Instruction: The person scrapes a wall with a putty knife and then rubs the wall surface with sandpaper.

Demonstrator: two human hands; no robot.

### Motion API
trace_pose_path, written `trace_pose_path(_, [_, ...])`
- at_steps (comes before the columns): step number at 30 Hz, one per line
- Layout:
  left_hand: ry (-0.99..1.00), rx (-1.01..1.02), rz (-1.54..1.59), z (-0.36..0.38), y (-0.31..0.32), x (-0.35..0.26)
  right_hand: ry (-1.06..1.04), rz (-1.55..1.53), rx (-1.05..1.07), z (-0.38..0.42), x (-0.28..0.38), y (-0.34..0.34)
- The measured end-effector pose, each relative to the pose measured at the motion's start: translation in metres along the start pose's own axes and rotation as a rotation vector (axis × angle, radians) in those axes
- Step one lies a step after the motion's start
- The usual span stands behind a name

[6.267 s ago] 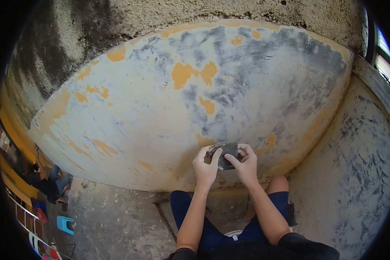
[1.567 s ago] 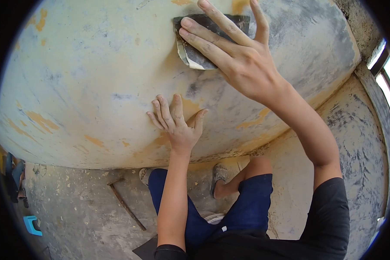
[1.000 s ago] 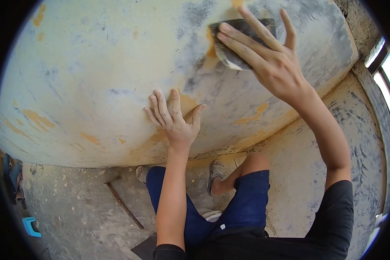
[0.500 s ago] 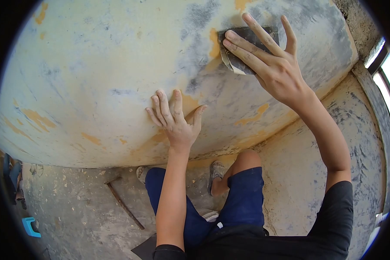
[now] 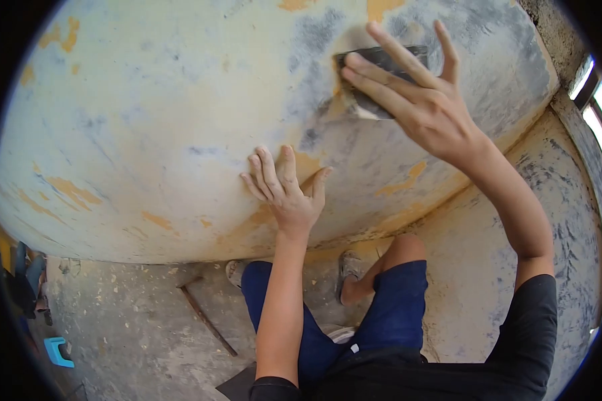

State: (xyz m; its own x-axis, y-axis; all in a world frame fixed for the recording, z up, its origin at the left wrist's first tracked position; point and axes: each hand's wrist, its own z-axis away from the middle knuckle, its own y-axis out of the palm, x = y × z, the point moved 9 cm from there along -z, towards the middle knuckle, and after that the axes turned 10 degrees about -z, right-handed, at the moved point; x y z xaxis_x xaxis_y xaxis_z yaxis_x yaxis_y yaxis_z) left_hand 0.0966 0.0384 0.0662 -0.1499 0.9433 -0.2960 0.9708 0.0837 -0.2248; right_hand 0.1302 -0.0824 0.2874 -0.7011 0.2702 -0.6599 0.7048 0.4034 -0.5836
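Observation:
My right hand [image 5: 425,100] holds a dark sheet of sandpaper [image 5: 374,93] against a large curved surface [image 5: 180,87] at the upper right. Its fingers are stretched over the sheet, two of them pressed on its left part; the thumb is hidden. The sheet's lower edge is pale and bent. Lower and to the left, my left hand [image 5: 289,190] rests on the same surface with fingers spread and nothing in it. The surface is pale cream, with grey smudges and orange-yellow patches, some close to the sandpaper.
On the grey floor [image 5: 134,314] below lies a hammer-like tool [image 5: 209,321] with a long handle. A dark flat sheet [image 5: 237,384] is near my legs. At the far left are a blue plastic object [image 5: 58,352] and part of a person [image 5: 30,281]. A scuffed wall [image 5: 515,187] curves along the right.
The view has shifted, so most things appear slightly further right. My right hand and the sandpaper have moved slightly left over the surface. My left hand stays resting on it.

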Motion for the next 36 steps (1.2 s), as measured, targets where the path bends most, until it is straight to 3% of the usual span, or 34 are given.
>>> trace_pose_path(4, [-0.02, 0.022, 0.003, 0.0, -0.001, -0.002, 0.006, -0.095, -0.02, -0.028, 0.018, 0.001])
trace_pose_path(11, [0.001, 0.012, -0.028, 0.001, 0.0, 0.001, 0.047, -0.023, 0.058, 0.022, -0.005, -0.001])
trace_pose_path(18, [-0.001, 0.077, -0.02, 0.0, -0.007, -0.003, 0.013, -0.105, -0.051, -0.037, 0.021, -0.002])
trace_pose_path(20, [-0.012, 0.083, -0.03, -0.001, -0.006, -0.001, 0.027, -0.101, 0.164, -0.031, 0.018, 0.001])
trace_pose_path(21, [-0.012, 0.081, -0.03, 0.0, -0.007, -0.002, 0.017, -0.07, -0.06, -0.024, 0.018, 0.003])
trace_pose_path(25, [0.0, 0.084, -0.028, 0.001, -0.01, -0.001, 0.063, 0.029, 0.02, 0.016, -0.001, 0.004])
trace_pose_path(31, [-0.039, 0.098, -0.061, 0.004, -0.007, 0.005, 0.017, -0.029, -0.107, -0.041, 0.023, 0.012])
trace_pose_path(36, [-0.089, 0.091, -0.06, 0.002, -0.012, 0.009, 0.033, -0.07, -0.109, -0.019, 0.025, 0.022])
